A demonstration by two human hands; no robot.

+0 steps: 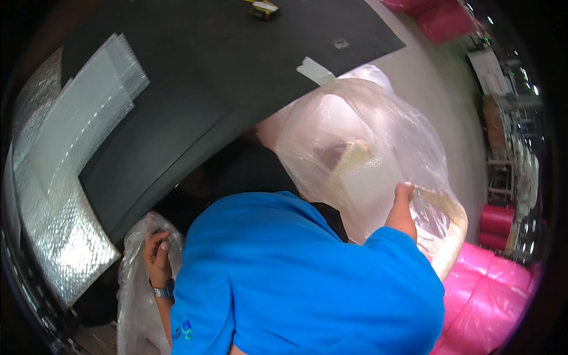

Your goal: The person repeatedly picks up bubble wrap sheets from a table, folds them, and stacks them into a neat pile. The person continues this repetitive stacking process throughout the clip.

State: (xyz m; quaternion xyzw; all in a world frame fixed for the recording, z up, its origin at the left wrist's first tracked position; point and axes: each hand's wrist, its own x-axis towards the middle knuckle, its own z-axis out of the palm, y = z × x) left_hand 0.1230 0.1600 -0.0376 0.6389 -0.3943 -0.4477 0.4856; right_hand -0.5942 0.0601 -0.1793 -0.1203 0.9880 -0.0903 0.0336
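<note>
Head view: the blue shirt hides both forearms and the floor below. The right hand is mostly buried in a large clear plastic bag, so its grip cannot be told; the contents are hazy, pale, blocklike. The bag is thin, wrinkled, translucent, bulging above that hand. The left hand, fingers curled, clutches a second clear bag beside the black table.

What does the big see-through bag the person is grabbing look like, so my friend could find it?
Start at the black table, then go to its near-right edge. There bulges a big clear plastic bag, gripped by the right hand. Unlike the shiny pink bags beside it, you can see pale things inside.
</note>
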